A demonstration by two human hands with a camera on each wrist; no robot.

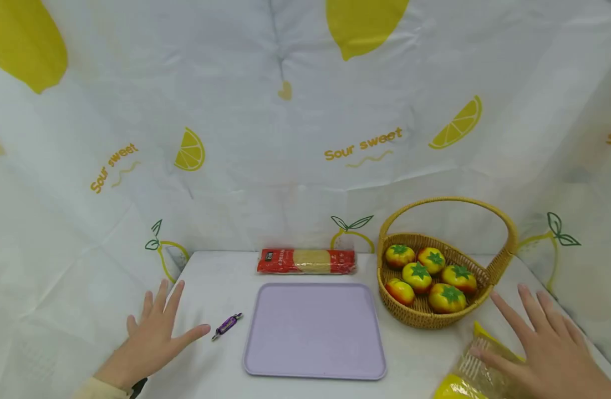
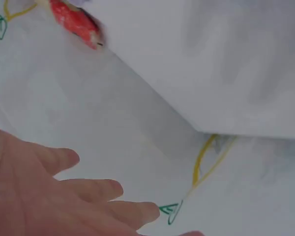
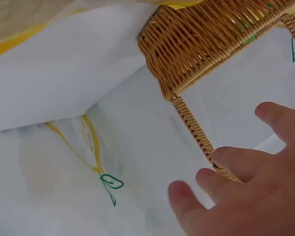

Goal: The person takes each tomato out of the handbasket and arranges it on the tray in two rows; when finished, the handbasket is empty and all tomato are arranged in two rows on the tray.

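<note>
Fingers of both hands are spread wide, holding nothing. Left hand [image 1: 153,332] hovers beside the candy [image 1: 227,325]; right hand [image 1: 545,346] over the yellow packet [image 1: 467,368]. Tray [image 1: 315,332] between them holds nothing yet.

saw a plain lilac tray [image 1: 314,331], a tan woven basket [image 1: 425,316] of yellow-and-red fruit [image 1: 418,277] with green star-shaped tops, a red packet [image 1: 307,261] with a pale yellow middle, a purple-wrapped candy [image 1: 227,325], a yellow bag [image 1: 472,371], and a white backdrop [image 1: 265,166] printed with yellow lemons, green leaves and "sour sweet".
</note>
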